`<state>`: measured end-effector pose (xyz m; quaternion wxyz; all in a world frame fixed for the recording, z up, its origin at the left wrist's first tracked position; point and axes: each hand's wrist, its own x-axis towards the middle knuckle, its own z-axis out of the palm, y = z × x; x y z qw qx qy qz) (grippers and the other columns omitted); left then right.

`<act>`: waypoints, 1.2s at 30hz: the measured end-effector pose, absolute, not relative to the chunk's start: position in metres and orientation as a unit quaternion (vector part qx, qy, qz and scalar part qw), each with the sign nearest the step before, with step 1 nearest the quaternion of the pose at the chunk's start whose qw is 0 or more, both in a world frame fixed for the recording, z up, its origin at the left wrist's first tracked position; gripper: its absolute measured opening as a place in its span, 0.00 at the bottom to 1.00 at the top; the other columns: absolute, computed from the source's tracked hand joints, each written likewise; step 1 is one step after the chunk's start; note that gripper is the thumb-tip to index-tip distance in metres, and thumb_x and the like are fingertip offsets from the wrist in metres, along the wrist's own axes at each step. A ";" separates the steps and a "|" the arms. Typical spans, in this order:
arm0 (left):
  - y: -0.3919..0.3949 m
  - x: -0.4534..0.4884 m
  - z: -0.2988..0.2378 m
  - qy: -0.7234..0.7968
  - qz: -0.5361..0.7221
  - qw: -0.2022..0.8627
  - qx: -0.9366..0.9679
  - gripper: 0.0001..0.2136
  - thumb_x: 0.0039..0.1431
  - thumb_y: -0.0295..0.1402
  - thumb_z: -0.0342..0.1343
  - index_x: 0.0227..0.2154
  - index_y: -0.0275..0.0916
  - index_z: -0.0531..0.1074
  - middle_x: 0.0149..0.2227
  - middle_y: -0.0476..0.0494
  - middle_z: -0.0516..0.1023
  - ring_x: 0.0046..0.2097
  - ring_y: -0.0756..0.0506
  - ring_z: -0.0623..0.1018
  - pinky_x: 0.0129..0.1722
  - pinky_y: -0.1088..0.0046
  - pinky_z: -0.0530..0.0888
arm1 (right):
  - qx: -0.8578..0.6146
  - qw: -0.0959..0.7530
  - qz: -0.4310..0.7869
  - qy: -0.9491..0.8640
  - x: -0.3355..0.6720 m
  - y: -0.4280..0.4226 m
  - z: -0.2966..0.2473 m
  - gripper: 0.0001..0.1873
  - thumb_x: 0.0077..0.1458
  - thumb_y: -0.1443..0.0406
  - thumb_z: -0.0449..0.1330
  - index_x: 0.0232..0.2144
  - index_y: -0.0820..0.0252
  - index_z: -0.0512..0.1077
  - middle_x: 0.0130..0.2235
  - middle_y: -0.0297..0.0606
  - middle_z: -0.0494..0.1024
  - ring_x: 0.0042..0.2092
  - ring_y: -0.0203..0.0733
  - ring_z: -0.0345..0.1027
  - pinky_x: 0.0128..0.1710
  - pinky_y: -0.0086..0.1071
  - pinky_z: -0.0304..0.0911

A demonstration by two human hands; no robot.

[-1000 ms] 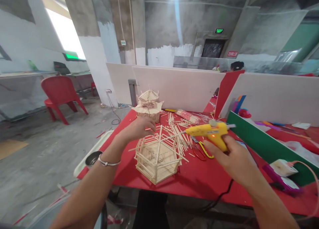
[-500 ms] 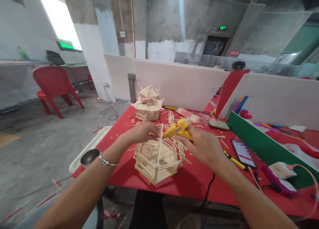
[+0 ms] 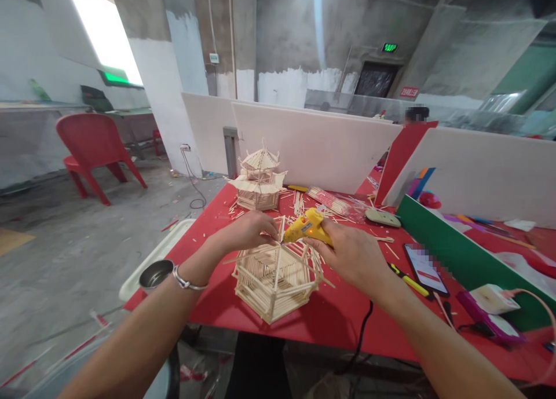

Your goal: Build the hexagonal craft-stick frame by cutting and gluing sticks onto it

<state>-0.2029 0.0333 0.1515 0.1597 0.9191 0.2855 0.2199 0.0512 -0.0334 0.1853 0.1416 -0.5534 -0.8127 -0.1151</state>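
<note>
A six-sided frame of thin wooden sticks (image 3: 269, 295) sits on the red table in front of me. At its far rim, my left hand (image 3: 254, 231) has its fingers pinched around a wooden stick, whose end is mostly hidden by the fingertips. My right hand (image 3: 354, 251) grips a yellow glue gun (image 3: 309, 226). Its nozzle points left and down, close by the left fingertips, at the top of the stick frame. Behind the hands stands a finished-looking stick pagoda (image 3: 259, 182) with tiered roofs.
Loose sticks and a plastic packet of sticks (image 3: 330, 201) lie at the back. To the right are a phone (image 3: 423, 266), yellow-handled pliers (image 3: 410, 280), a power strip (image 3: 490, 321) and a green divider (image 3: 460, 254). A metal cup (image 3: 157, 274) stands at the left edge.
The glue gun in my right hand has shifted slightly left and down, bringing its nozzle nearer my left fingertips. My left hand and the stick frame stay practically in place.
</note>
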 end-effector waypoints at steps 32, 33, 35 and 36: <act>0.042 -0.202 0.149 0.305 0.210 0.182 0.911 0.03 0.53 0.30 0.64 0.29 0.39 0.82 0.30 0.43 0.83 0.33 0.47 0.80 0.39 0.74 0.72 | -0.558 0.107 -0.101 -0.816 0.046 -0.035 0.196 0.17 0.64 0.52 0.52 0.40 0.59 0.69 0.32 0.41 0.81 0.35 0.50 0.77 0.24 0.33 0.47; 0.042 -0.202 0.149 0.308 0.209 0.180 0.911 0.03 0.53 0.30 0.64 0.29 0.39 0.82 0.30 0.43 0.83 0.33 0.47 0.80 0.39 0.74 0.71 | -0.558 0.106 -0.102 -0.816 0.046 -0.035 0.196 0.17 0.64 0.52 0.52 0.40 0.59 0.69 0.32 0.40 0.81 0.35 0.50 0.77 0.24 0.33 0.47; 0.042 -0.202 0.148 0.314 0.204 0.174 0.911 0.03 0.53 0.30 0.64 0.30 0.40 0.82 0.31 0.43 0.84 0.33 0.48 0.80 0.39 0.74 0.71 | -0.561 0.105 -0.102 -0.815 0.046 -0.035 0.195 0.17 0.64 0.52 0.51 0.41 0.59 0.69 0.32 0.40 0.81 0.34 0.49 0.77 0.24 0.32 0.47; 0.042 -0.202 0.148 0.316 0.200 0.172 0.911 0.03 0.53 0.30 0.64 0.30 0.40 0.82 0.31 0.44 0.84 0.33 0.48 0.80 0.39 0.74 0.71 | -0.563 0.103 -0.102 -0.814 0.046 -0.035 0.195 0.17 0.64 0.52 0.52 0.41 0.58 0.69 0.32 0.40 0.81 0.34 0.49 0.77 0.24 0.32 0.47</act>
